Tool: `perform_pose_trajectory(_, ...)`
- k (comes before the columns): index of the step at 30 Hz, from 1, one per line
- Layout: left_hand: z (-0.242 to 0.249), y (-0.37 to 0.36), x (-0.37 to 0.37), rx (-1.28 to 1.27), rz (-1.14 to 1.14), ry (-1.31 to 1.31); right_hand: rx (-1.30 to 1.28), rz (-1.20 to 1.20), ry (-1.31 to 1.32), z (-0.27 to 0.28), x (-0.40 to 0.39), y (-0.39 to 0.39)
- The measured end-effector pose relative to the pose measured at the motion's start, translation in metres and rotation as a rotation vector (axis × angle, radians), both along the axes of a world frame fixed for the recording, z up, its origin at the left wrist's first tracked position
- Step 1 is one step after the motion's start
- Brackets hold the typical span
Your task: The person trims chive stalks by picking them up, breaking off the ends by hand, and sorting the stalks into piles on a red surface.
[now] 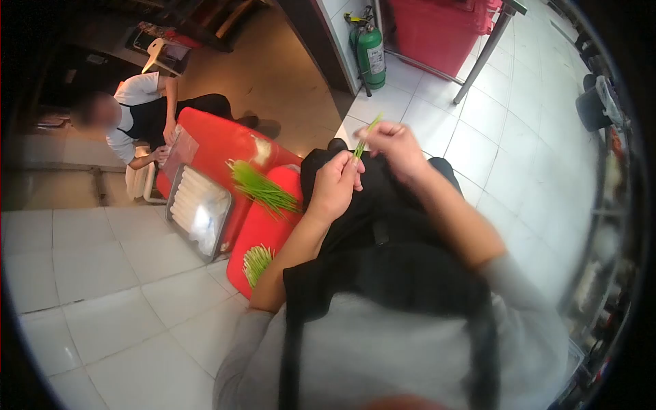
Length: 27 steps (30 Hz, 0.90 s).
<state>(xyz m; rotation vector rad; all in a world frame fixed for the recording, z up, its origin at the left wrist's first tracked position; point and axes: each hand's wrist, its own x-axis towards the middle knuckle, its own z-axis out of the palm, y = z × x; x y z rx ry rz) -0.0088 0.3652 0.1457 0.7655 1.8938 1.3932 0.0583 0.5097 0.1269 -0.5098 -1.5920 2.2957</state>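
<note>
Above my lap, my left hand (pixel 335 181) is closed round the lower part of a few thin green stalks (pixel 361 145). My right hand (pixel 391 145) pinches at the same stalks higher up, its fingers bent and slightly blurred. Left of my forearm, a loose bunch of long green stalks (pixel 263 186) lies across a red board (pixel 249 236). A second bundle of stalks (pixel 257 265), with pale cut ends, sits nearer to me on the same board, partly hidden by my left arm.
A metal tray (pixel 227 219) of white cylinders and a plastic bag stands on a red table (pixel 215 137). Across it sits another person (pixel 154 113) in a dark apron, handling a clear bag. A green extinguisher (pixel 369 58) and red bin (pixel 437 34) stand ahead.
</note>
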Motion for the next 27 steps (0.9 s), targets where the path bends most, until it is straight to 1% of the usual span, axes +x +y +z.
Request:
perform_pose_trajectory(1, 0.000, -0.004, -0.003, 0.018, 0.001, -0.016, 0.017, -0.074, 0.027, 0.000, -0.004, 0.011)
perform_pose_trajectory(3, 0.003, -0.009, -0.006, 0.043, 0.010, -0.061, -0.062, -0.254, 0.031, 0.006, -0.007, 0.027)
perform_pose_trajectory(5, 0.005, -0.011, -0.006, 0.060, 0.018, -0.121, -0.111, -0.331, 0.077, 0.007, -0.002, 0.047)
perform_pose_trajectory(8, 0.001, -0.013, -0.010, 0.065, -0.030, -0.173, -0.142, -0.285, 0.051, 0.014, 0.006, 0.043)
perform_pose_trajectory(11, -0.002, -0.013, -0.012, 0.056, -0.023, -0.204, -0.162, -0.161, 0.011, 0.008, 0.006, 0.019)
perform_pose_trajectory(12, -0.002, -0.014, -0.012, 0.057, -0.026, -0.208, -0.185, -0.124, 0.063, 0.005, 0.006, 0.014)
perform_pose_trajectory(15, -0.002, -0.017, -0.013, 0.049, -0.030, -0.207, -0.156, -0.042, 0.042, 0.008, 0.001, -0.002)
perform_pose_trajectory(17, -0.005, -0.018, -0.011, 0.038, -0.028, -0.192, -0.023, 0.014, 0.039, 0.002, -0.001, -0.010)
perform_pose_trajectory(18, -0.002, -0.015, -0.006, 0.014, 0.008, -0.197, 0.054, 0.043, 0.033, -0.005, 0.000, -0.013)
perform_pose_trajectory(19, -0.001, -0.013, -0.004, 0.023, 0.029, -0.137, 0.128, 0.080, 0.041, -0.008, -0.002, -0.017)
perform_pose_trajectory(20, 0.009, -0.011, -0.001, 0.018, 0.043, -0.114, 0.096, 0.086, 0.033, -0.008, -0.001, -0.020)
perform_pose_trajectory(21, -0.002, -0.013, -0.005, 0.040, 0.014, -0.125, 0.065, 0.108, 0.032, -0.008, 0.001, -0.025)
perform_pose_trajectory(22, -0.010, -0.015, -0.007, 0.065, 0.002, -0.070, 0.036, 0.071, 0.017, 0.004, 0.001, -0.030)
perform_pose_trajectory(24, 0.010, -0.020, -0.004, -0.081, 0.053, 0.053, -0.015, 0.018, 0.004, 0.028, 0.001, -0.040)
perform_pose_trajectory(25, 0.003, -0.023, -0.006, -0.077, 0.060, 0.104, -0.035, -0.019, 0.000, 0.030, 0.000, -0.044)
perform_pose_trajectory(26, 0.013, -0.025, -0.005, -0.115, 0.080, 0.166, 0.045, 0.054, 0.031, 0.017, -0.002, -0.039)
perform_pose_trajectory(27, 0.012, -0.030, -0.005, -0.081, 0.081, 0.150, 0.130, 0.110, 0.059, 0.008, -0.004, -0.036)
